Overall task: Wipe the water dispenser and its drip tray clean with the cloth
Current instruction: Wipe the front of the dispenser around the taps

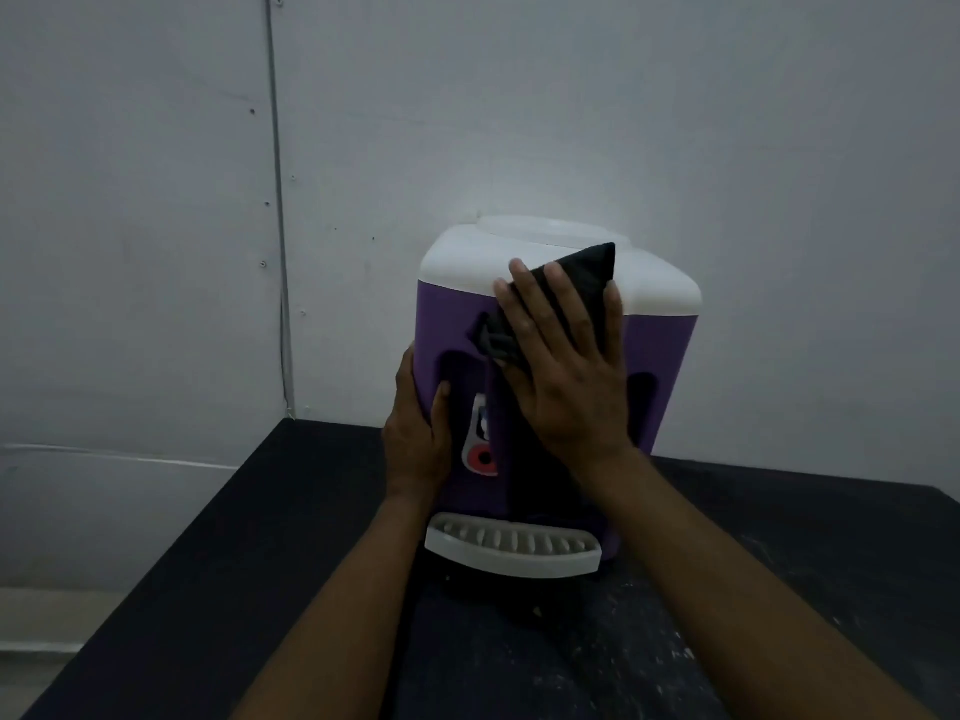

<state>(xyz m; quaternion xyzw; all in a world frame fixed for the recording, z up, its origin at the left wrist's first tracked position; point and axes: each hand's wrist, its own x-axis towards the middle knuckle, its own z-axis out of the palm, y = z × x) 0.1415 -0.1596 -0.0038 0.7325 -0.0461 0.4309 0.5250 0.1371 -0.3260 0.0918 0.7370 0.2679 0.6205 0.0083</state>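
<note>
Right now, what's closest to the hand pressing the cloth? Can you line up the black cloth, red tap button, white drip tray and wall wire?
1. The black cloth: under the right hand, against the purple-and-white water dispenser.
2. The red round tap button: just lower left.
3. The white ribbed drip tray: at the dispenser's foot.
4. The thin grey wall cable: far left, behind.

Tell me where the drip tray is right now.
In the head view the white drip tray is low centre, jutting from the foot of the purple water dispenser below its red tap, over the black table.
</note>
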